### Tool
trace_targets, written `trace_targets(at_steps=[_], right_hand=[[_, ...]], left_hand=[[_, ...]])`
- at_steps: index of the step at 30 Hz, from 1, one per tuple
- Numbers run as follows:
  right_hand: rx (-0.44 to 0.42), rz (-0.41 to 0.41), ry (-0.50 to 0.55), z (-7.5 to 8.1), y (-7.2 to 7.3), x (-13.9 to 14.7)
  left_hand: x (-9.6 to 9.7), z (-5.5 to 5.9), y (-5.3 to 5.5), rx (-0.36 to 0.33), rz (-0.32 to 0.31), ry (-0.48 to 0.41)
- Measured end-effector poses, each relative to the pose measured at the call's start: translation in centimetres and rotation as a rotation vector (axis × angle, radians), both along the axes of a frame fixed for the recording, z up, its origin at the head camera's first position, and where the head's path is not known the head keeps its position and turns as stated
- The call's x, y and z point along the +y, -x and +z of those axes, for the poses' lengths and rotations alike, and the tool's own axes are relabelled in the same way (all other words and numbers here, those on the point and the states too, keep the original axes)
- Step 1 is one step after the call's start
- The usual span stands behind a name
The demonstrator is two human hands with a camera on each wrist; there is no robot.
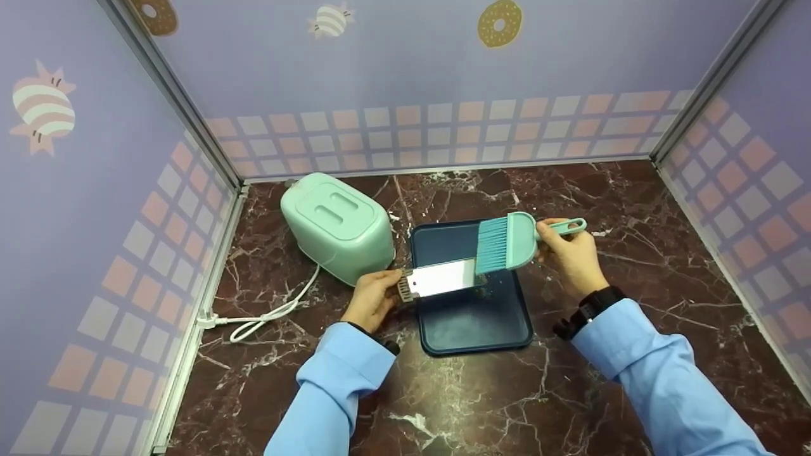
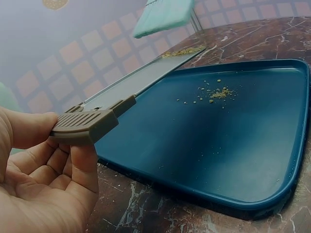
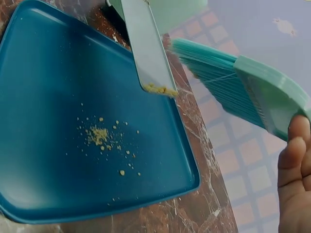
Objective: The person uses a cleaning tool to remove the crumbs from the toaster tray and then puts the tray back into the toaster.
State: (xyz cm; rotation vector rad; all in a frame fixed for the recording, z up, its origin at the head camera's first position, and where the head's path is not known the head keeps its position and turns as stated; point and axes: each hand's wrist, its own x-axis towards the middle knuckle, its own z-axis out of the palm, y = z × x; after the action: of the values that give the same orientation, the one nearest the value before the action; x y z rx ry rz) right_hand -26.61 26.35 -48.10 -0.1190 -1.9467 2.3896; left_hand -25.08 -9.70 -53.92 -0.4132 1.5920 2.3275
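Observation:
My left hand (image 1: 374,297) pinches the brown end grip of a toaster crumb tray (image 1: 441,278) between thumb and fingers. The metal crumb tray is held above a dark blue serving tray (image 1: 472,332), its far end tipped down in the left wrist view. Yellow crumbs (image 3: 160,90) gather along that far edge. More crumbs (image 2: 221,93) lie in a small scattered pile on the blue tray. With my right hand (image 1: 573,259) I hold a mint hand brush (image 1: 521,240) by its handle. In the right wrist view the blue bristles (image 3: 214,73) are raised beside the crumb tray.
A mint toaster (image 1: 342,221) stands left of the blue tray, its white power cord (image 1: 279,311) lying coiled on the marbled table (image 1: 456,405). White bits are scattered on the table near the toaster. Patterned panels (image 1: 412,76) enclose the back and sides.

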Motion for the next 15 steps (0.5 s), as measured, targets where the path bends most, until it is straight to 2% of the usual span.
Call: trace_targets(at_steps=[6,15], right_hand=[[0.044,-0.021,-0.013,-0.4,-0.1,-1.1],[0.034,-0.039,-0.055,-1.1,-0.5,-2.2]], left_hand=[[0.1,0.0,0.0,0.009,-0.011,0.004],[0.2,0.0,-0.1,0.019,-0.004,-0.002]])
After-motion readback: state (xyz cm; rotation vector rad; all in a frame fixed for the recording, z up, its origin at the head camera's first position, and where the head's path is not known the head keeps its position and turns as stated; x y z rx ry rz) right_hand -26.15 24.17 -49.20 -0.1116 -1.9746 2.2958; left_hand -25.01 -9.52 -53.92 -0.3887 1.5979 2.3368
